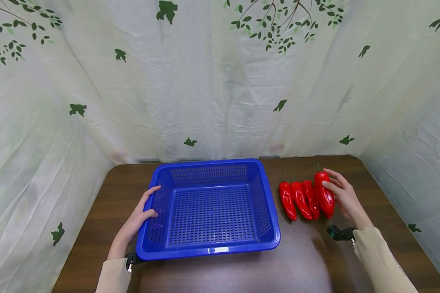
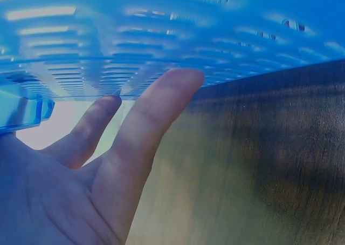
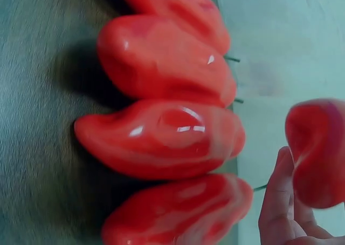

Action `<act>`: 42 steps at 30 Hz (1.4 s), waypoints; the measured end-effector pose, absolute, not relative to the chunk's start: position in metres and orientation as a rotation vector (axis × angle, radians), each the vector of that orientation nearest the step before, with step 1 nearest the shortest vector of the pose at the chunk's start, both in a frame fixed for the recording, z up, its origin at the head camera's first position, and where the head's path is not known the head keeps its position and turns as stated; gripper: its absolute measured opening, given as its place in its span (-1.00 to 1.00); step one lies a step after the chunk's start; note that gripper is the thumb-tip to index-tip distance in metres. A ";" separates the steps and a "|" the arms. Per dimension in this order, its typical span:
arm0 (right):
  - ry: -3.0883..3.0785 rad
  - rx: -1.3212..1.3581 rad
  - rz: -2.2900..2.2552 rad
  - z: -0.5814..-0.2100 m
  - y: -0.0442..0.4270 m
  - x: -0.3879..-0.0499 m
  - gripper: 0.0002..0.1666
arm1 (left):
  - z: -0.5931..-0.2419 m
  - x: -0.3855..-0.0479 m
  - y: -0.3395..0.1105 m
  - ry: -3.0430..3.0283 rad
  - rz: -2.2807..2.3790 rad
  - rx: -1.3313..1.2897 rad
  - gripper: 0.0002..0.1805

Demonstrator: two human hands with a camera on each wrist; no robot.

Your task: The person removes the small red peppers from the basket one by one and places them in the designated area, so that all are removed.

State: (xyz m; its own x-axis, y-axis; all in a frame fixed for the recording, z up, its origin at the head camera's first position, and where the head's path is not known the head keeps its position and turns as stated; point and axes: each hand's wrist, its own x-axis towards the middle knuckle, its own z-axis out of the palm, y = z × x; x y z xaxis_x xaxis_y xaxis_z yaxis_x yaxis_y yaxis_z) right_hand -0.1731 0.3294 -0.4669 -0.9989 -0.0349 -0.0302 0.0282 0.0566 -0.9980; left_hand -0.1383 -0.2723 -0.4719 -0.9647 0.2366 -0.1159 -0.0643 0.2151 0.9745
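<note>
A blue plastic basket (image 1: 212, 250) with slotted walls stands on the brown table. My left hand (image 1: 137, 219) holds its left side, thumb and a finger across the rim. In the left wrist view, fingers (image 2: 143, 129) lie against the slotted wall. My right hand (image 1: 346, 199) grips a glossy red pepper (image 1: 323, 193) with a green stem. In the right wrist view, that held pepper (image 3: 321, 156) is apart from a row of several more red peppers (image 3: 167, 140) lying side by side.
The row of peppers (image 1: 287, 199) lies just right of the basket. A pale cloth (image 1: 220, 93) with leaf patterns hangs behind the table and at both sides. Wood-grained table surface (image 1: 242, 276) extends in front of the basket and to the right.
</note>
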 end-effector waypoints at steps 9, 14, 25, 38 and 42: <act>2.211 -0.026 -2.215 -0.473 0.342 -0.170 -0.44 | -0.472 -0.139 -0.272 2.240 1.826 0.152 -0.15; 2.228 0.019 -2.229 -0.477 0.350 -0.169 -0.46 | -0.472 -0.138 -0.272 2.236 1.830 0.158 -0.14; 2.270 0.120 -2.169 -0.486 0.367 -0.168 -0.44 | -0.473 -0.138 -0.273 2.238 1.826 0.153 -0.14; 2.346 0.204 -2.097 -0.492 0.374 -0.170 -0.41 | -0.473 -0.139 -0.273 2.234 1.816 0.159 -0.15; 2.360 0.228 -2.067 -0.494 0.376 -0.171 -0.40 | -0.474 -0.139 -0.274 2.243 1.805 0.161 -0.16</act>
